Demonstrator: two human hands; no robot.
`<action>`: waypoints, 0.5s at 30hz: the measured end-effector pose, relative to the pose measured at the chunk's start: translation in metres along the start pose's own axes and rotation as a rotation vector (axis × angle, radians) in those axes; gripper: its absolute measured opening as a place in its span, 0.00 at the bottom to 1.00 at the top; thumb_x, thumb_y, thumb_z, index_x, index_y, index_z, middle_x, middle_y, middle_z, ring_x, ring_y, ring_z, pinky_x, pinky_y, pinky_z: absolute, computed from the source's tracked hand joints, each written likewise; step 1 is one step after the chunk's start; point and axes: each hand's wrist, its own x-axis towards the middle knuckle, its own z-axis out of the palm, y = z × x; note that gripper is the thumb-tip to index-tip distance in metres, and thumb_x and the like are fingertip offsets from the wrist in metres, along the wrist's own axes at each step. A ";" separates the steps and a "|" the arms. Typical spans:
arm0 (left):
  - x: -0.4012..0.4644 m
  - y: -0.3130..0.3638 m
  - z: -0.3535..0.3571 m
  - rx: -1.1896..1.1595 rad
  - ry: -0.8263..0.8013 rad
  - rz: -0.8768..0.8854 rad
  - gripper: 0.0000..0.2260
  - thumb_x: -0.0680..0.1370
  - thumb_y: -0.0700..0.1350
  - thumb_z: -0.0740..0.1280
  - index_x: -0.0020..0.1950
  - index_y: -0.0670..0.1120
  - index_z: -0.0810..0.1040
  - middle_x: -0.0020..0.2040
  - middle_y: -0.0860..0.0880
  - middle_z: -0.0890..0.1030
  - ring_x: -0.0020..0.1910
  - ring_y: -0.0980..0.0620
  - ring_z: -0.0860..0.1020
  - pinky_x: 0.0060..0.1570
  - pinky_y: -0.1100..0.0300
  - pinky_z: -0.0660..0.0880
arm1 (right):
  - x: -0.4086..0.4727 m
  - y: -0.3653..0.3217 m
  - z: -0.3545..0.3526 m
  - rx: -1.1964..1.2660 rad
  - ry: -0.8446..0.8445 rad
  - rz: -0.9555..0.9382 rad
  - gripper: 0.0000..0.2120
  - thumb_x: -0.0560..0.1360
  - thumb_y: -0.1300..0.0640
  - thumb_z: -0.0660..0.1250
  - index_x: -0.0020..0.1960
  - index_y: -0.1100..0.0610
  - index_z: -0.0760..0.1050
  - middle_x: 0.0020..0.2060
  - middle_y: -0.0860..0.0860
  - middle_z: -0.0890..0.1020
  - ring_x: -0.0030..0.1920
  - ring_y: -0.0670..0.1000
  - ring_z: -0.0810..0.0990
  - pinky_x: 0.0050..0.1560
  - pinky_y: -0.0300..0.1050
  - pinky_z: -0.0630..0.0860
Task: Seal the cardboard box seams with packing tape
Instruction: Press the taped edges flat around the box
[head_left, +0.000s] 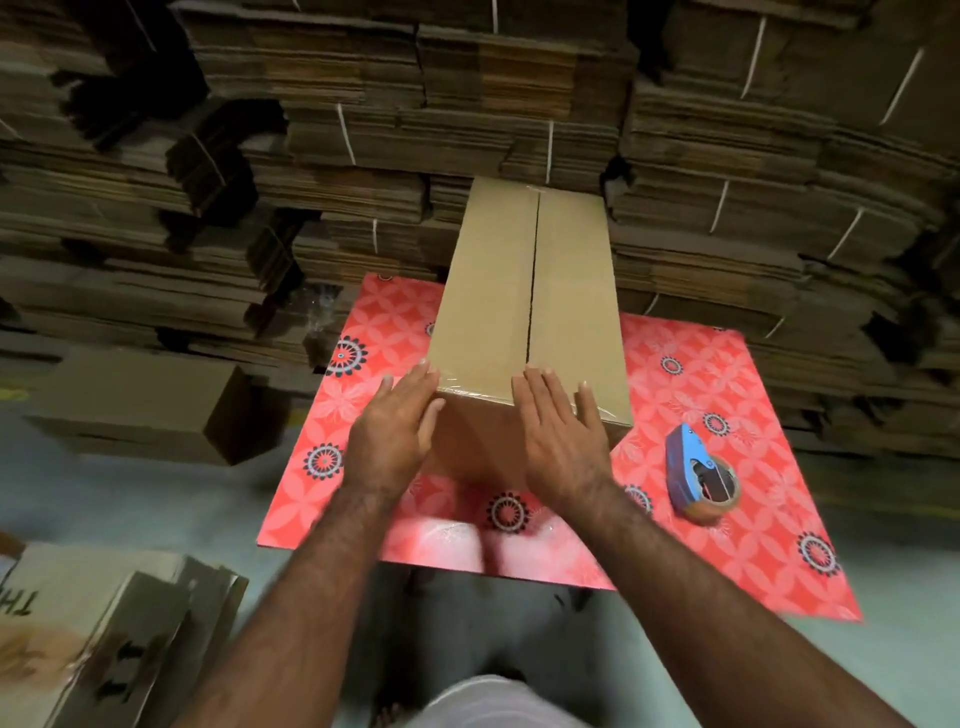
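Nearest, at lower left, lay flattened cardboard sheets (104, 639) with dark print, on the pale floor (156, 499). Beyond, reached two bare forearms over the near edge of a tabletop (727, 545) covered in red cloth with flower and wheel patterns. Rested the left hand (392, 428) flat against the near left corner of the box (524, 312), fingers straight, fingertips on the top edge: grip open, nothing clasped. Pressed the right hand (563, 441) flat on the near face of the box, fingers straight and spread, tips reaching the top edge just beside the middle seam (533, 280): grip open as well, nothing held. Stood the box upright on the tabletop, long and narrow, running away from the person, flaps closed, the dark seam down the middle of the top. Showed a shine like clear tape (467, 387) along the near top edge. Lay a blue tape dispenser (701, 475) with a roll of tape on the tabletop to the right, apart from both hands and box. To the left, on the floor, sat another closed carton (150, 405). Farthest, rose bundles of flat cardboard (467, 104) tied with white string.
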 end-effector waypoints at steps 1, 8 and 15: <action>0.001 0.001 -0.001 0.034 -0.014 0.037 0.17 0.79 0.46 0.65 0.66 0.42 0.78 0.67 0.43 0.78 0.66 0.44 0.76 0.70 0.46 0.68 | 0.001 -0.006 -0.003 0.008 -0.004 0.042 0.34 0.75 0.59 0.48 0.81 0.60 0.45 0.81 0.56 0.49 0.80 0.54 0.46 0.77 0.62 0.43; 0.011 -0.017 -0.007 0.022 -0.119 0.239 0.20 0.77 0.41 0.59 0.67 0.40 0.76 0.68 0.41 0.76 0.68 0.42 0.75 0.69 0.48 0.70 | 0.004 -0.053 0.008 0.013 0.143 0.054 0.34 0.74 0.59 0.51 0.80 0.63 0.52 0.79 0.59 0.58 0.79 0.56 0.55 0.77 0.60 0.52; 0.010 -0.017 -0.005 0.071 -0.105 0.223 0.20 0.77 0.40 0.58 0.68 0.43 0.75 0.68 0.46 0.77 0.67 0.48 0.76 0.72 0.44 0.64 | -0.021 0.006 0.028 0.017 0.192 0.148 0.33 0.73 0.61 0.48 0.79 0.59 0.60 0.76 0.56 0.65 0.75 0.56 0.65 0.75 0.59 0.60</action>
